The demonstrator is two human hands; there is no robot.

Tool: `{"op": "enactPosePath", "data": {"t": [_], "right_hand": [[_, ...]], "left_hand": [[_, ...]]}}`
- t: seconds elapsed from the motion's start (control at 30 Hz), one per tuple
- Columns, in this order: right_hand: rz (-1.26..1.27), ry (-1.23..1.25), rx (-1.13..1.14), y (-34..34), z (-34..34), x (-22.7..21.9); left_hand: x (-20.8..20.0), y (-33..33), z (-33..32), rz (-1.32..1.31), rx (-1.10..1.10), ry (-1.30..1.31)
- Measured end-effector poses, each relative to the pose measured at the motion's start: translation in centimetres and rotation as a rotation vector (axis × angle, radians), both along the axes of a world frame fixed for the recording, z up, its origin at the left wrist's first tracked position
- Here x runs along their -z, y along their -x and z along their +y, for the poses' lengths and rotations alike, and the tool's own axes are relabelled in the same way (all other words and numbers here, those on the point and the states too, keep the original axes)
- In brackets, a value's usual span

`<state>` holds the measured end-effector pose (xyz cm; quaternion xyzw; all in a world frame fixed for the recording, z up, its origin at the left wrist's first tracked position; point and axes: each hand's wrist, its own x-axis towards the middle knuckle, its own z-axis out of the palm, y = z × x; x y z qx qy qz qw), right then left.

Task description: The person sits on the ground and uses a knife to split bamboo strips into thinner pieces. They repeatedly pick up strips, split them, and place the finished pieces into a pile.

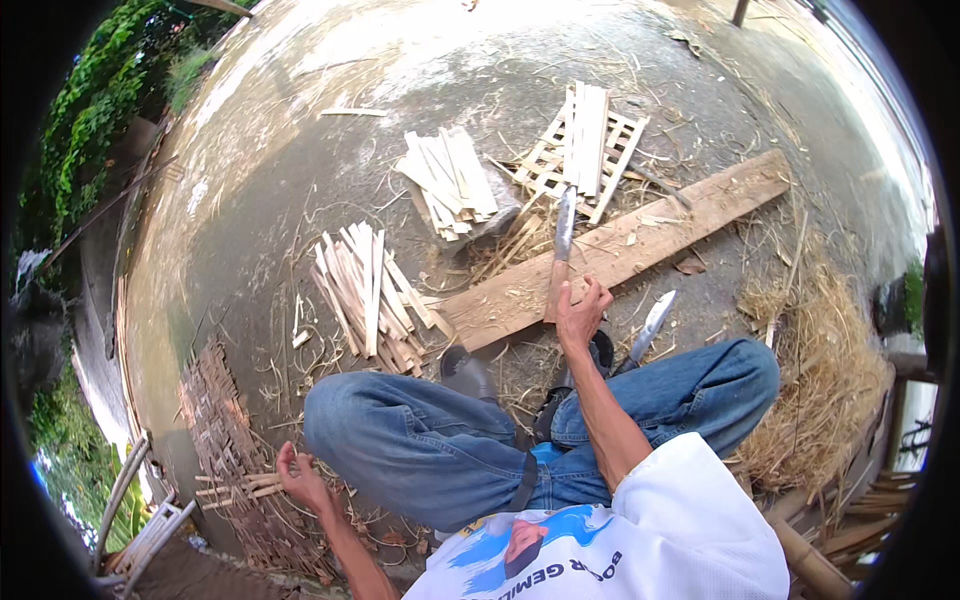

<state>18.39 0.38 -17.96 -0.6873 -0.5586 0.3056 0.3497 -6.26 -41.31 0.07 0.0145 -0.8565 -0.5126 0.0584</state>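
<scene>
My right hand is over the wooden plank, its fingers curled at the wooden handle of a long knife. The knife's blade points away from me, toward the pale strips beyond the plank. Low on the left, my left hand hangs beside my knee with thumb and fingers apart. Its edge is close to a few thin sticks lying on a worn woven mat; contact is unclear. A second knife rests by my right foot, blade pointing away.
Bundles of pale wooden strips lie at left and on a stone block. More strips lie across a slatted lattice. A straw heap stands at right. Shavings litter the ground around my shoes.
</scene>
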Motion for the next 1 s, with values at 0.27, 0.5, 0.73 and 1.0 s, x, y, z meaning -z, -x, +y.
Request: {"op": "enactPosePath", "data": {"t": [0.27, 0.5, 0.73, 1.0], "right_hand": [[0.354, -0.343, 0.178, -6.8, 5.8, -14.3], [-0.021, -0.713, 0.102, -18.6, -1.2, -26.9], [-0.472, -0.415, 0.586, -32.5, -17.0, -24.1], [-0.734, 0.221, 0.999, -32.8, -38.8, -16.8]], "left_hand": [[-19.9, -0.9, 35.8, 0.201, 1.127, -0.301], [-12.6, -11.9, 47.4, 0.298, 1.958, 0.385], [-2.4, -11.6, 55.5, 0.199, 2.23, 1.319], [9.3, -13.4, 63.6, -0.058, 2.376, 1.051]]}}
